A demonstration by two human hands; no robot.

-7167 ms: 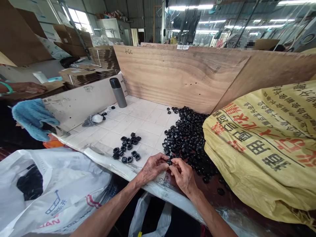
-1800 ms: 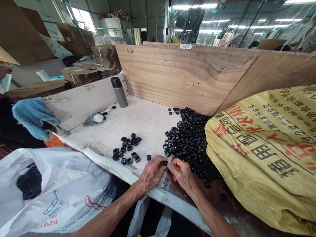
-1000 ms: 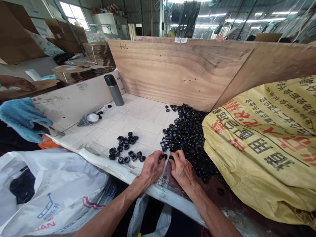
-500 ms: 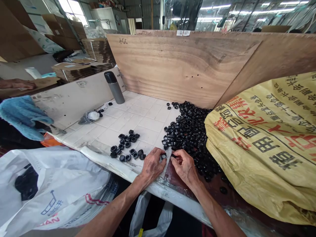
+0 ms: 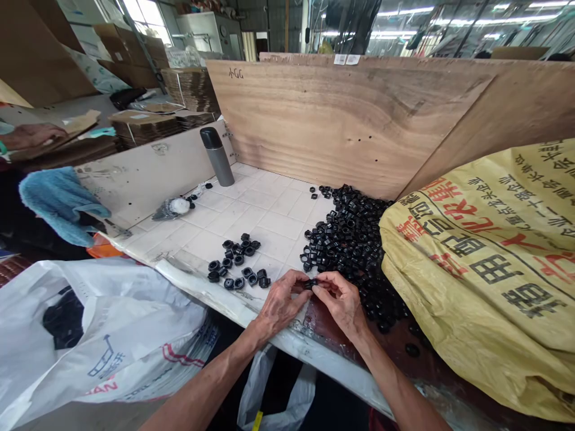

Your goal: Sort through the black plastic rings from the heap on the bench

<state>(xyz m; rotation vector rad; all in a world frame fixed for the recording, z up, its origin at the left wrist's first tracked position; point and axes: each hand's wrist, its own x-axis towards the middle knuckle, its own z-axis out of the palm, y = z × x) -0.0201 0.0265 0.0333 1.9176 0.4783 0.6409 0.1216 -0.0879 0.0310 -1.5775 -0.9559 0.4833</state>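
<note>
My left hand [image 5: 283, 301] and my right hand [image 5: 344, 304] meet at the table's front edge. Between their fingertips is a small black plastic nut [image 5: 309, 284], pinched from both sides. Fingers cover much of it, so I cannot tell whether it is one piece or two pressed together. Just beyond my hands, a big heap of similar black nuts [image 5: 348, 230] spreads to the right. Left of my left hand, a smaller scattered group of black ring-shaped nuts [image 5: 239, 260] lies on the white tiled surface [image 5: 265, 202].
A yellow printed sack [image 5: 449, 335] leans in at the right. Wooden boards [image 5: 341, 120] wall the back. A grey flask [image 5: 218, 160], a small clear bag [image 5: 168, 209] and a blue towel [image 5: 63, 197] are leftward. Below stands a white sack [image 5: 144, 341]. Another person's hand [image 5: 33, 136] is far left.
My hands were apart, each with a small black piece, a pale disc showing in the left one. Now they have come together at one spot. The view has shifted slightly left.
</note>
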